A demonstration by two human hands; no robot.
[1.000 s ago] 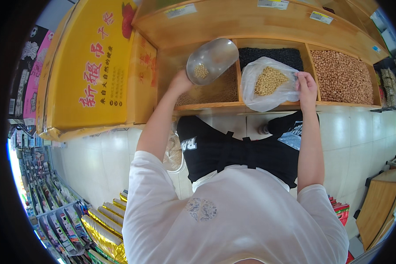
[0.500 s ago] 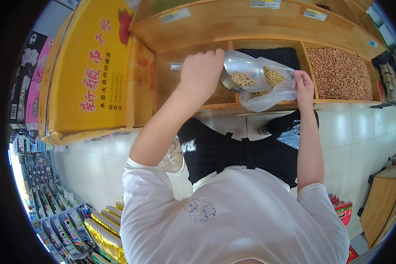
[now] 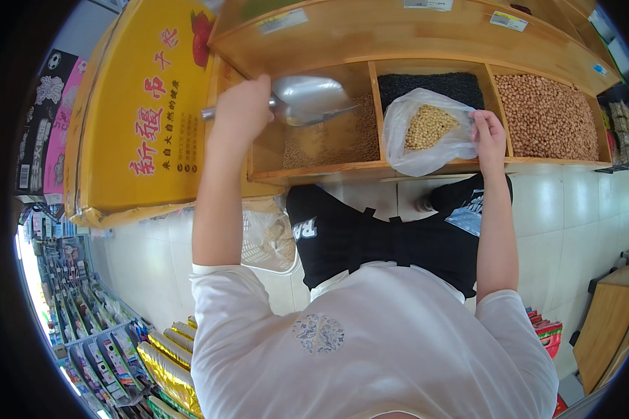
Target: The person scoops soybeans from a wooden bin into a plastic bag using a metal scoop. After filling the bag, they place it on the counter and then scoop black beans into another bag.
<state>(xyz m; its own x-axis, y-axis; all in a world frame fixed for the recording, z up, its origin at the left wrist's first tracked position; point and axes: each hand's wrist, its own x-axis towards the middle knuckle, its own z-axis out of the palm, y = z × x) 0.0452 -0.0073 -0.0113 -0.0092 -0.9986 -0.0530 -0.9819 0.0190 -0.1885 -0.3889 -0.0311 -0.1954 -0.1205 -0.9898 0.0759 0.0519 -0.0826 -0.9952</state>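
My left hand (image 3: pixel 247 103) is closed round the handle of a shiny metal scoop (image 3: pixel 307 98). The scoop hangs over the left bin compartment, where small tan beans (image 3: pixel 342 140) cover part of the bottom; its visible hollow shows no beans. In my right hand (image 3: pixel 488 136), pinched between thumb and fingers, is the right edge of a clear plastic bag (image 3: pixel 412 159). A heap of yellowish beans (image 3: pixel 430 127) lies in the bag, which rests over the middle compartment and its front edge.
Black beans (image 3: pixel 433 85) lie behind the bag, and reddish-brown peanuts (image 3: pixel 545 115) fill the right compartment. A large yellow box (image 3: pixel 112 140) stands left of the wooden bin (image 3: pixel 314 171). Beside my left forearm hangs a white basket (image 3: pixel 258 260) with a bag inside.
My left hand has swung left with the scoop, away from the bag's mouth. Beans that showed in the scoop are gone from it. The bag now sits fuller, my right hand staying at its edge.
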